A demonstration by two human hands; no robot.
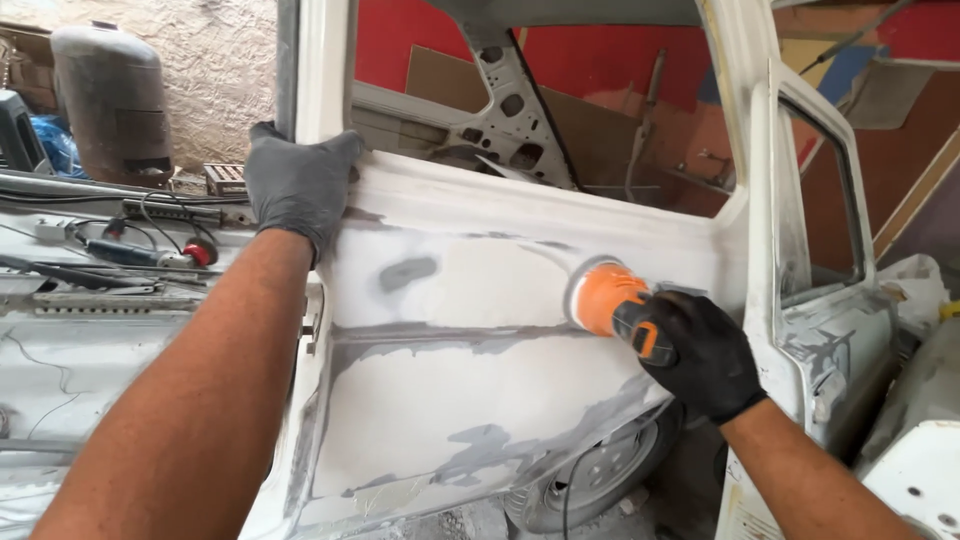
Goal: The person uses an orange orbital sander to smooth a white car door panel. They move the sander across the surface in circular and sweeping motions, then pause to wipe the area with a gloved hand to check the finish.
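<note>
White filler-dusted car side panel: with the right gloved hand clamped on the orange round sander, keep its pad flat, while the left gloved hand, at ten o'clock, braces on the panel's top edge.

Soft, even daylight from the left, faint shadows, mild glare on white paint, slight overall blur
</note>
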